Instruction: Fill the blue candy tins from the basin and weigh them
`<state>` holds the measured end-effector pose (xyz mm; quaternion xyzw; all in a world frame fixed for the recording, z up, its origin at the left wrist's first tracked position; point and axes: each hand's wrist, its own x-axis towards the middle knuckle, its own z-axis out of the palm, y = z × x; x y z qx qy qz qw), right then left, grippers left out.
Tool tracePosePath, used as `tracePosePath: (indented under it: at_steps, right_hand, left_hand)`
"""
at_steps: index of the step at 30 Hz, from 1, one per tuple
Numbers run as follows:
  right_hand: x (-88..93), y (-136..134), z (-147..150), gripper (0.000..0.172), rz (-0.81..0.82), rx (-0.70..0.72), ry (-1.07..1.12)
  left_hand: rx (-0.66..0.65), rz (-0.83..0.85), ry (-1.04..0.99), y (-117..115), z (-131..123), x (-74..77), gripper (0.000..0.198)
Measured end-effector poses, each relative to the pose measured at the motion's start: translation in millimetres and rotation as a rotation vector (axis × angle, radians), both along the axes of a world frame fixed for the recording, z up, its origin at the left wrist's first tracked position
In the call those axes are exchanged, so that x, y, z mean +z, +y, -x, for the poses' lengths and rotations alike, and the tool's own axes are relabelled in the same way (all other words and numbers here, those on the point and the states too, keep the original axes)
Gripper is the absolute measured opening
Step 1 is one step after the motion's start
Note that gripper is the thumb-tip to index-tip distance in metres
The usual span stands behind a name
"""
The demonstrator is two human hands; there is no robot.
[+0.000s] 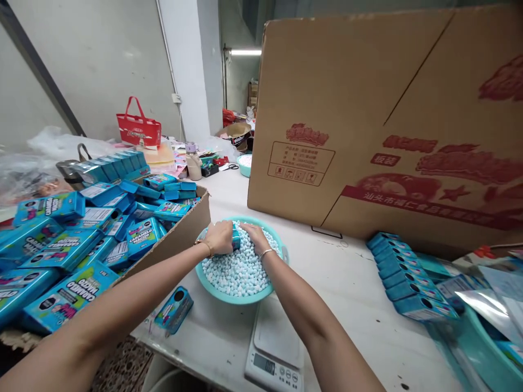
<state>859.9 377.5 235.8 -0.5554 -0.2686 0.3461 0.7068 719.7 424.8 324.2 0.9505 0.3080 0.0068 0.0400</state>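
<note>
A turquoise basin full of small white and pale blue candies stands on the table. Over its left side my left hand is closed around a small blue candy box, held low against the candies. My right hand lies with its fingers stretched out on the candies, to the right of that box; its fingertips are partly hidden among them. Another blue candy box lies on the table in front of the basin, below my left forearm.
A carton heaped with blue boxes stands at the left. Near the front edge is a white digital scale. A large cardboard box blocks the back right. A row of blue boxes and a teal tub are at right.
</note>
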Motion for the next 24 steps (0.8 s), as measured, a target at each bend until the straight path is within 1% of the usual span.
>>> tracePosePath:
  at_steps: [3,6,11,17,20,24]
  right_hand:
    - [12.8,-2,4,0.026,-0.025,-0.027,0.092]
    - [29.7,0,4,0.023,-0.041,-0.078,0.156]
    - [57.3,6,6,0.016,-0.045,-0.138,0.204]
    - [77.7,10,11,0.012,-0.063,-0.119,0.265]
    - [83.0,11,11,0.011,-0.076,-0.110,0.283]
    - [85.1,10,9,0.012,-0.073,-0.096,0.286]
  left_hand:
    - [-0.004,0.038,-0.140,-10,9,-3.2,0.058]
    - [0.030,0.072,-0.296,-16,15,-7.9,0.063]
    - [0.072,0.140,-0.483,-15,15,-9.8,0.066]
    - [0.067,0.179,-0.553,-5,11,-3.4,0.059]
    - [0.062,0.195,-0.559,-3,12,-1.3,0.057]
    - [0.071,0.216,-0.541,0,16,1.2,0.057]
